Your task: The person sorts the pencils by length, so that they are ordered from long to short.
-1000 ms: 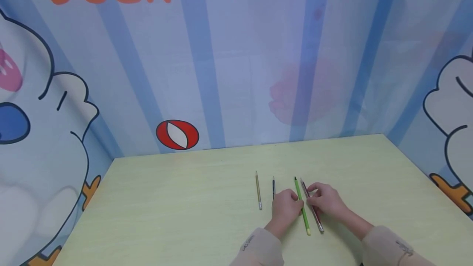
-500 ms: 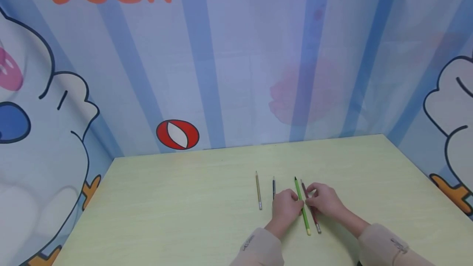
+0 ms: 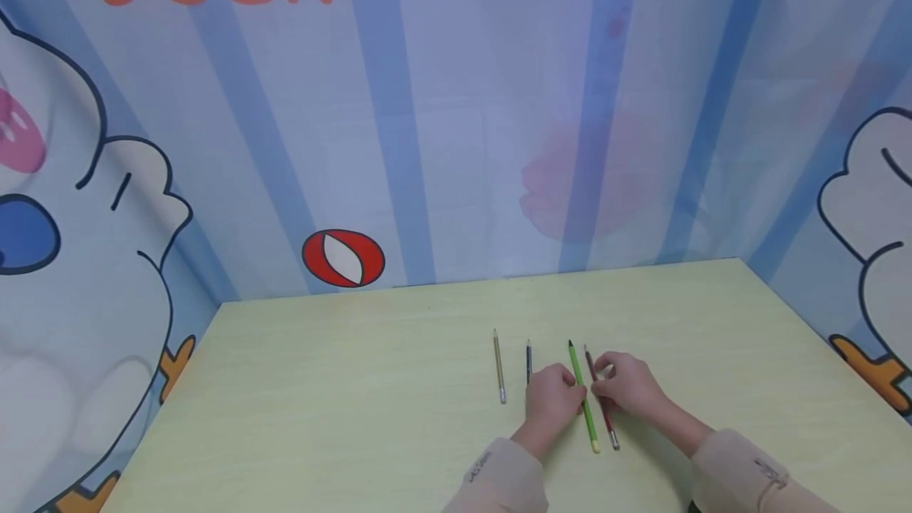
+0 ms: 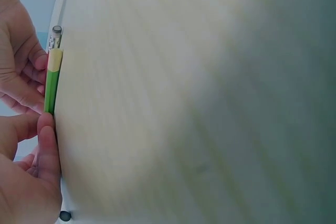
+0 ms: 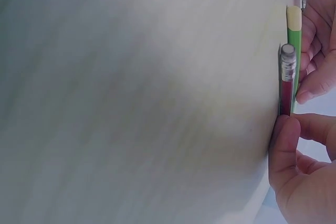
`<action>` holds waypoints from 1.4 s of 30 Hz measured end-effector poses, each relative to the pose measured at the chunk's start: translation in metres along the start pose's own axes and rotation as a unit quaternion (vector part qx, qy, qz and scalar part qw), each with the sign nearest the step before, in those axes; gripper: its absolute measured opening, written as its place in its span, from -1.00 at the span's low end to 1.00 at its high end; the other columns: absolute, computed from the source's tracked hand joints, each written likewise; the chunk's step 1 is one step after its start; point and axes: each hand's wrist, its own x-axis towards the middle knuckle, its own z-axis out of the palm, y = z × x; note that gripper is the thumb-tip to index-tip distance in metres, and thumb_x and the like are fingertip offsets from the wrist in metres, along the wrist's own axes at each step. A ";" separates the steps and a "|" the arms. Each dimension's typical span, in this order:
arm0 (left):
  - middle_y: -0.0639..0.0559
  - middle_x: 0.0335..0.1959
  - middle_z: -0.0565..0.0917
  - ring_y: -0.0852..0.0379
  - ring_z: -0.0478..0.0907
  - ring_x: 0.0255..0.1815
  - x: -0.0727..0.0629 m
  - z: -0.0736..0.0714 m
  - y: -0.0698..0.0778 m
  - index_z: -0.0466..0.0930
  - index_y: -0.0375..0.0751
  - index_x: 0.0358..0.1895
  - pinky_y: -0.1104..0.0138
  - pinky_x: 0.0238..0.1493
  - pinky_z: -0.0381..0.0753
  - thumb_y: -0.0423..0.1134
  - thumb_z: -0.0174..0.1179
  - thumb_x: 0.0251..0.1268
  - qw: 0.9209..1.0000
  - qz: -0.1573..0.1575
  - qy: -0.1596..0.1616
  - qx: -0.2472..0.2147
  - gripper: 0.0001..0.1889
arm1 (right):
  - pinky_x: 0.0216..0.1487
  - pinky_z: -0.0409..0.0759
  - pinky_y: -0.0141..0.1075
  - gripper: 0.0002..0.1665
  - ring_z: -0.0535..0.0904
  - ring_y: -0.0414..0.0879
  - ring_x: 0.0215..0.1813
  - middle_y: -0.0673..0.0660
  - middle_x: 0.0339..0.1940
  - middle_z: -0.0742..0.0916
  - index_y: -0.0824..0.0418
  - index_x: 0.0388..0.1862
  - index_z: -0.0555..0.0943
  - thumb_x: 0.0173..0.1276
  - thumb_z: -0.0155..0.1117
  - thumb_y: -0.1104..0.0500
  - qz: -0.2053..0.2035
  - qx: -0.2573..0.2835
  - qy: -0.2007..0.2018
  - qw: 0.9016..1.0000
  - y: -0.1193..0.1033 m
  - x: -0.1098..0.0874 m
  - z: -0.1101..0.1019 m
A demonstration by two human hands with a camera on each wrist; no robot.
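Green pencil [image 3: 588, 419] and red pencil [image 3: 608, 421] lie near each other, pinched in separate hands [image 3: 552, 404] [image 3: 631, 387].

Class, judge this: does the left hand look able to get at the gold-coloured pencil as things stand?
Probably yes: only the dark pencil, lying low, is between the left hand and the gold-coloured pencil. However, that hand pinches the green pencil and would likely need to let go first.

The person wears pale beige sleeves [image 3: 507, 481], each with a small dark marking [image 3: 479, 466] near the cuff [image 3: 518, 454].
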 end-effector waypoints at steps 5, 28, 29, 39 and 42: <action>0.14 -0.75 0.48 0.31 0.41 -0.77 0.001 -0.001 0.000 0.53 -0.18 -0.48 0.53 -0.60 0.35 -0.28 0.25 -0.04 1.000 0.000 0.002 -0.001 -0.91 | -0.62 0.44 -0.37 -0.70 0.45 -0.18 -0.66 0.10 -0.63 0.59 0.41 -0.19 0.47 0.04 0.19 0.36 -0.004 0.001 0.002 1.000 0.001 0.002 0.000; 0.15 -0.76 0.49 0.31 0.41 -0.76 0.002 -0.003 -0.002 0.54 -0.17 -0.45 0.52 -0.56 0.34 -0.25 0.24 -0.02 1.000 0.007 -0.010 0.001 -0.90 | -0.64 0.40 -0.35 -0.67 0.43 -0.17 -0.71 0.07 -0.71 0.57 0.43 -0.16 0.46 0.06 0.21 0.32 -0.015 0.028 0.000 0.999 0.003 0.000 -0.001; 0.15 -0.76 0.49 0.31 0.41 -0.76 0.001 -0.004 -0.002 0.54 -0.17 -0.45 0.52 -0.56 0.34 -0.25 0.24 -0.02 1.000 0.008 -0.010 0.000 -0.90 | -0.64 0.41 -0.34 -0.67 0.43 -0.16 -0.71 0.07 -0.71 0.57 0.43 -0.16 0.46 0.06 0.20 0.33 -0.016 0.029 -0.001 0.999 0.003 -0.001 -0.001; 0.16 -0.67 0.56 0.32 0.43 -0.65 -0.006 -0.011 -0.002 0.53 -0.14 -0.39 0.49 -0.54 0.37 -0.24 0.21 -0.01 0.998 0.028 -0.042 -0.026 -0.90 | -0.59 0.45 -0.34 -0.63 0.46 -0.15 -0.63 0.09 -0.61 0.58 0.40 -0.09 0.45 0.10 0.17 0.28 0.007 0.034 -0.021 0.999 0.000 0.001 -0.008; 0.18 -0.59 0.57 0.33 0.43 -0.58 -0.008 -0.014 -0.001 0.53 -0.09 -0.38 0.48 -0.52 0.38 -0.22 0.21 -0.02 0.999 0.037 -0.035 -0.014 -0.89 | -0.60 0.40 -0.33 -0.62 0.42 -0.15 -0.65 0.10 -0.62 0.56 0.39 -0.07 0.45 0.11 0.16 0.26 0.002 0.031 -0.022 0.999 -0.005 0.004 -0.011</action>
